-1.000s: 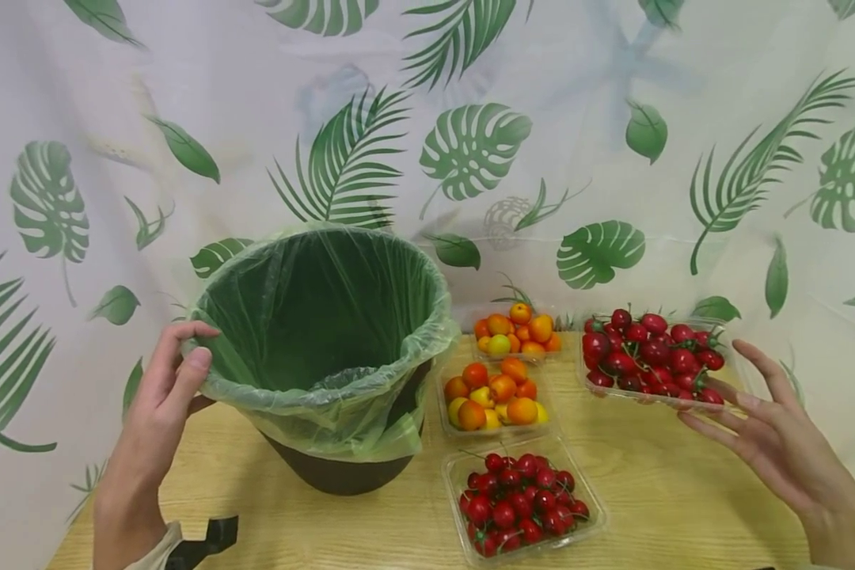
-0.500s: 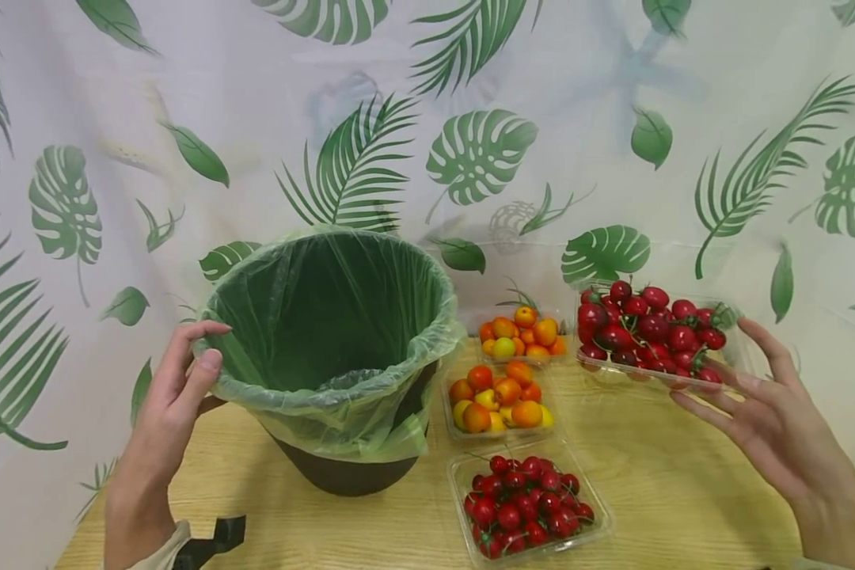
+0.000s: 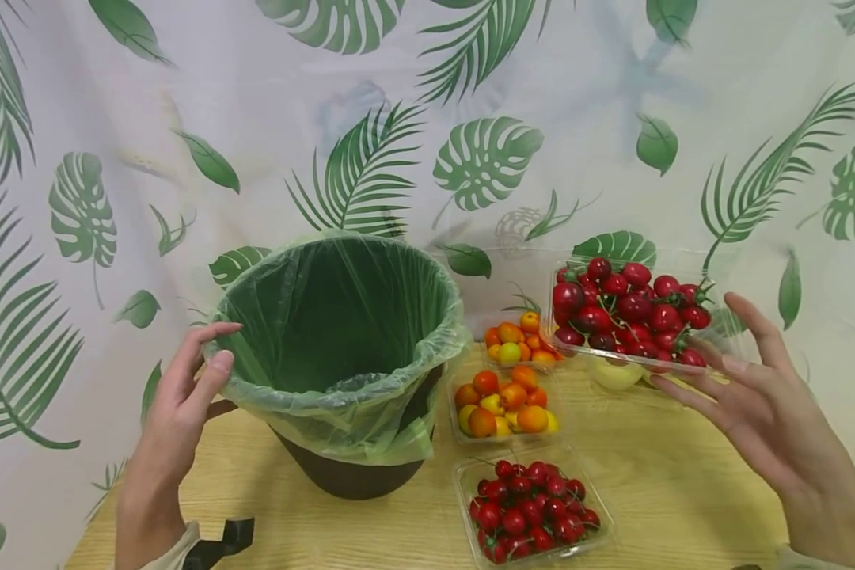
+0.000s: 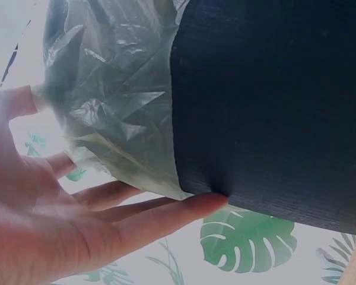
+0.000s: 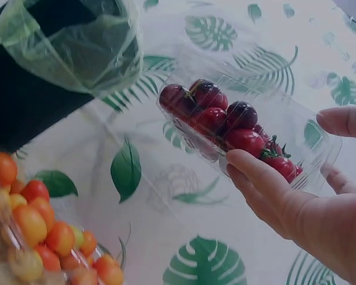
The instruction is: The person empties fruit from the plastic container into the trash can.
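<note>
A dark trash can (image 3: 352,479) with a translucent green liner bag (image 3: 328,317) over its rim stands at left centre. My left hand (image 3: 178,419) holds the can at its left rim. In the left wrist view, its fingers (image 4: 160,222) lie along the outside, over the bag and the black wall. My right hand (image 3: 777,419) holds the right end of a clear plastic box (image 3: 720,348) above the table. Dark red cherry tomatoes (image 3: 634,305) with green stems fill that box. In the right wrist view, the box tilts, with fingers (image 5: 258,178) under it.
Between the hands, clear boxes hold orange and yellow small fruit (image 3: 509,404), similar fruit (image 3: 523,340) farther back, and red cherries (image 3: 530,507) in front. A pale yellow thing (image 3: 616,374) shows partly beneath the raised box. A leaf-print sheet (image 3: 484,166) rises behind the wooden table (image 3: 670,507).
My right hand has raised the box of cherry tomatoes and moved it left, uncovering a pale yellow thing under it. My left hand keeps its place on the can's rim.
</note>
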The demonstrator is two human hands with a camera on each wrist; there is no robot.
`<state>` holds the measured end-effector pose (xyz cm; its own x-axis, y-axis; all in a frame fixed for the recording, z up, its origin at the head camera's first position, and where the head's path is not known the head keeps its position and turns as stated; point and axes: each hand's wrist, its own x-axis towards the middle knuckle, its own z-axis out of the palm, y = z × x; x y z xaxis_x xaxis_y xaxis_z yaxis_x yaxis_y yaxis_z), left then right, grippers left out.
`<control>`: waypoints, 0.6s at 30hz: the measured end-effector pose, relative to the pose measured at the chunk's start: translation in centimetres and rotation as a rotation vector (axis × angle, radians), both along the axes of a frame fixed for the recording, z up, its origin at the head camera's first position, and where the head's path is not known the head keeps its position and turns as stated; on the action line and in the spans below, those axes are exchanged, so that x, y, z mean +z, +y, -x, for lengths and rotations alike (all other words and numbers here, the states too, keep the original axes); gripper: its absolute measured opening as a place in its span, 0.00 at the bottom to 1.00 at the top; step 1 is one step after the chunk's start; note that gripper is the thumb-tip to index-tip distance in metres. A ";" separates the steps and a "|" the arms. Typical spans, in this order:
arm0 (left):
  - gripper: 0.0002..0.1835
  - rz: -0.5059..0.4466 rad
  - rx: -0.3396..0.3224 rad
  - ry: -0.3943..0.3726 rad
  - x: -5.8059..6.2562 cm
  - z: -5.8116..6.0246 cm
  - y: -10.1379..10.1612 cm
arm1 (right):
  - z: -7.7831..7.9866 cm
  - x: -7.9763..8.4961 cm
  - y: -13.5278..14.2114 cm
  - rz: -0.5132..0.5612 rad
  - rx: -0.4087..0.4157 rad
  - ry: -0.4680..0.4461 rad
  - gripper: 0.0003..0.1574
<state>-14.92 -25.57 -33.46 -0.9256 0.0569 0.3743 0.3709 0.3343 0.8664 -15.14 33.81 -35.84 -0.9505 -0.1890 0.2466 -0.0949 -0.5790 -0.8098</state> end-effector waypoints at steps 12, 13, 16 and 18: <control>0.22 -0.090 -0.022 -0.024 0.2 0.0 0.4 | 0.6 3.1 -3.9 -0.063 0.037 0.039 0.43; 0.22 -0.094 -0.021 -0.025 0.2 0.0 0.4 | 0.7 3.3 -4.1 -0.070 0.045 0.046 0.43; 0.22 -0.117 -0.013 -0.032 0.2 -0.1 0.4 | 0.9 3.9 -4.9 -0.071 0.071 0.051 0.43; 0.22 -0.138 -0.006 -0.035 0.1 -0.2 0.3 | 1.1 4.2 -5.3 -0.060 0.086 0.052 0.43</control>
<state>-14.76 -25.31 -33.33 -0.9381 0.0122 0.3461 0.3409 0.2090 0.9166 -16.24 28.51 -31.61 -0.9162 -0.2857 0.2810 -0.0895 -0.5375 -0.8385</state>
